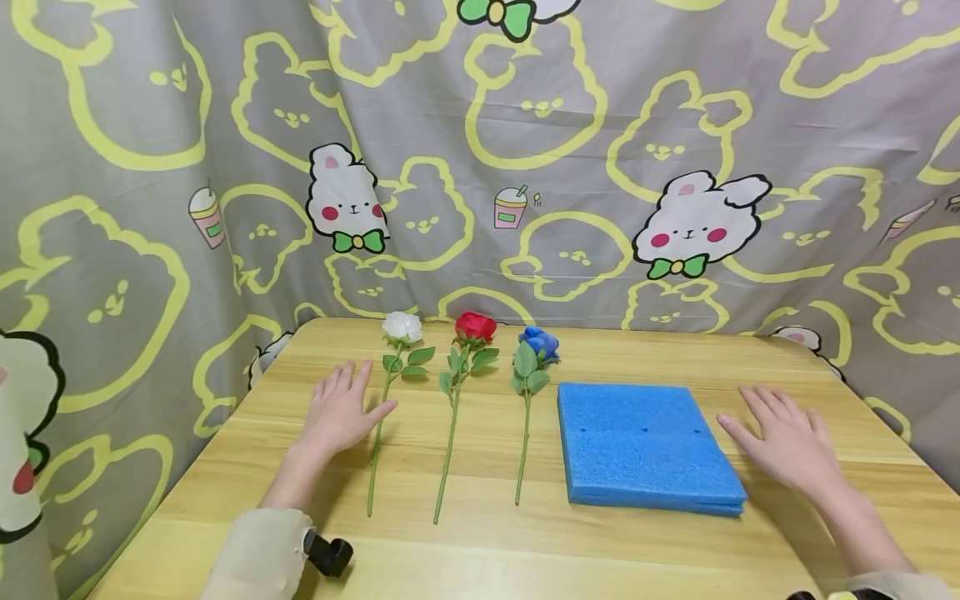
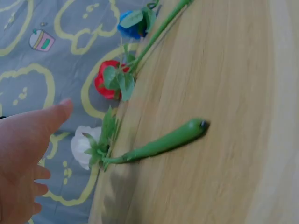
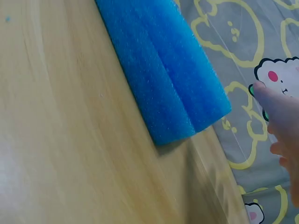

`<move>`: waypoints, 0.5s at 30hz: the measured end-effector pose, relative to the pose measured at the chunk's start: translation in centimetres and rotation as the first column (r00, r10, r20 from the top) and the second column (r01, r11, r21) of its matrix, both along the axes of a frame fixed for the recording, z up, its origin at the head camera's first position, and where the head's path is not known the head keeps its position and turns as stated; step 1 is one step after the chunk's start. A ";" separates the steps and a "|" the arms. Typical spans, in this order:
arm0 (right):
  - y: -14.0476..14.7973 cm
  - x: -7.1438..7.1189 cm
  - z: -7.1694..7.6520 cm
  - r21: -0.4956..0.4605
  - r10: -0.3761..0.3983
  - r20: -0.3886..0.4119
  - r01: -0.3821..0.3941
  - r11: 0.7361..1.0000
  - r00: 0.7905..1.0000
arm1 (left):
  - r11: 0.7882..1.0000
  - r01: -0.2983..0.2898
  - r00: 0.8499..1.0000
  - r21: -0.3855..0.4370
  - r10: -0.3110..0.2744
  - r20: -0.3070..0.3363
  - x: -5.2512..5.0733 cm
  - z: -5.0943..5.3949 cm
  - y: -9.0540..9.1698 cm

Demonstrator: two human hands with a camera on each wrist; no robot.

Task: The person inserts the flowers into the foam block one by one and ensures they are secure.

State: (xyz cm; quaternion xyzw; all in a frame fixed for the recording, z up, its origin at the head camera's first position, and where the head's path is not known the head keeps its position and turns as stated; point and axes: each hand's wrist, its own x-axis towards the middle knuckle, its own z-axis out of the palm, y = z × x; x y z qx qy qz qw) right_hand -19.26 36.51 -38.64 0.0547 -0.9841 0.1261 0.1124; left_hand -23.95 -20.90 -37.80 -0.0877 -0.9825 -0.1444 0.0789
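Note:
Three artificial roses lie side by side on the table, blooms pointing away: a white rose [image 1: 403, 327], a red rose [image 1: 476, 327] and a blue rose [image 1: 539, 343]. My left hand [image 1: 342, 412] is just left of the white rose, fingers spread and holding nothing; its thumb reaches over the green stem in the head view. To the right of the flowers is a blue foam block [image 1: 645, 442], which looks like stacked slabs with small holes along the top. Beside its right edge is my right hand [image 1: 787, 437], fingers extended, with nothing in it.
The wooden table [image 1: 420, 558] meets a grey patterned curtain [image 1: 555, 125] at its back and sides. Small black devices, one of them the left wrist camera [image 1: 328, 554], are worn at the wrists.

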 end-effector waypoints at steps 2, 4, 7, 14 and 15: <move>-0.1 0.2 0.0 -0.063 0.021 0.001 -0.021 0.998 1.000 | 1.000 0.005 1.000 0.026 -0.004 -0.012 0.1 0.0 0.2; -0.3 0.4 0.1 -0.148 0.044 0.014 -0.041 0.988 0.999 | 0.998 0.006 1.000 0.066 -0.006 -0.012 0.2 0.0 0.4; -0.4 0.8 0.0 -0.276 0.082 0.058 -0.063 0.959 0.995 | 0.987 -0.001 1.000 0.161 -0.002 0.022 0.2 -0.1 0.7; -0.1 1.9 -0.6 -0.511 0.223 0.139 -0.123 0.851 0.965 | 0.908 -0.103 0.988 0.405 0.045 0.151 0.4 -0.4 1.2; 0.0 2.1 -0.7 -0.532 0.241 0.147 -0.129 0.837 0.959 | 0.892 -0.119 0.985 0.436 0.052 0.163 0.4 -0.4 1.2</move>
